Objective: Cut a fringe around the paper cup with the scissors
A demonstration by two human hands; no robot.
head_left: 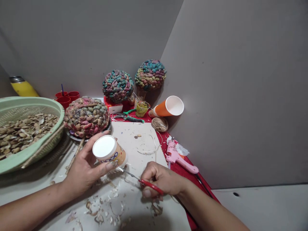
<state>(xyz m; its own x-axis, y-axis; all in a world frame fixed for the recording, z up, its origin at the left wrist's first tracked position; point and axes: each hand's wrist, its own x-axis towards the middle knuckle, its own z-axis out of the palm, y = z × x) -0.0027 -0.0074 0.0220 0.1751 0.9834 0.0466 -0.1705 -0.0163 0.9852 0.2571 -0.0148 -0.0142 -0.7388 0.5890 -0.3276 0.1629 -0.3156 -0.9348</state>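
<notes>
My left hand [84, 166] is closed around a printed paper cup [121, 157], its white round end [104, 146] turned up toward me. In my right hand [161, 179] are red-handled scissors [150, 184], gripped by the handle. Their metal blades meet the lower edge of the cup, close to my left thumb. Whether the blades are parted there is too small to tell. Just behind my left hand sits a ball covered in coloured peanut shells [88, 117] on a dark dish. Shell scraps [98, 218] lie scattered on the white board [137, 208] below my hands.
A green basket [55, 104] of shells stands at left. Behind are two more shell-covered balls [117, 85], red cups [64, 102], green-handled pliers [134, 119] and an orange cup [166, 108]. A twine ball [159, 124] and a pink glue gun [179, 160] lie along the right wall.
</notes>
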